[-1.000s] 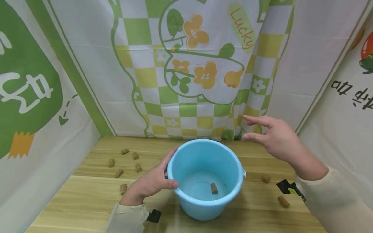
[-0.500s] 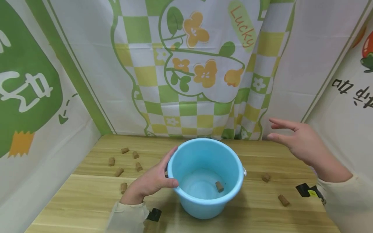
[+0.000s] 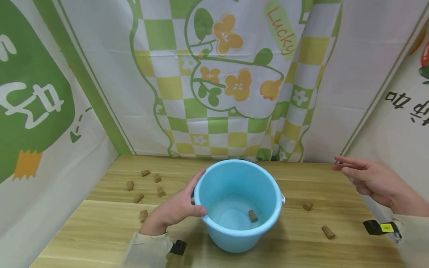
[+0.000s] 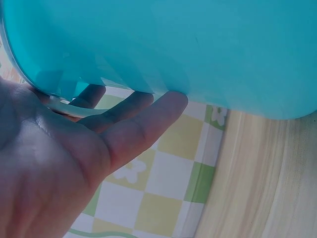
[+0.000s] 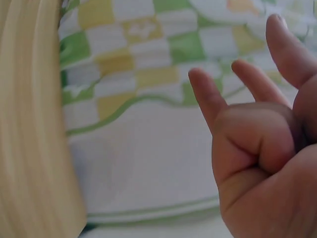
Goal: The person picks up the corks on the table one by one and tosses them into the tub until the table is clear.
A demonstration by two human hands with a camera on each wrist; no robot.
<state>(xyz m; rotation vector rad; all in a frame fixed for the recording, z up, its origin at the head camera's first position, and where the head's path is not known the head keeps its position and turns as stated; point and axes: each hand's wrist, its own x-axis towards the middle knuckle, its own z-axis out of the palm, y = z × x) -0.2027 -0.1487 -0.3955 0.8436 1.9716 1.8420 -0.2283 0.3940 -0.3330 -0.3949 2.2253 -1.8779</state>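
Observation:
A light blue bucket (image 3: 238,242) stands on the wooden table, front centre in the head view. My left hand (image 3: 175,210) grips its left rim, the thumb over the edge and the fingers along the outer wall; in the left wrist view the fingertips (image 4: 176,101) press against that wall. One brown cork (image 3: 253,216) lies on the bucket floor, toward the right. Above the table's right edge my right hand (image 3: 378,182) hangs in the air with nothing in it. Some of its fingers are extended, others bent, in the right wrist view.
Several corks (image 3: 161,191) lie scattered left of the bucket, one (image 3: 143,216) close by the left wrist. To the right are two more, a farther cork (image 3: 307,205) and a nearer cork (image 3: 328,232). A patterned curtain (image 3: 221,126) closes off the table's back edge.
My right hand has moved right and lower, away from the bucket. The cork inside the bucket has rolled slightly right and come to rest. The left hand keeps its hold.

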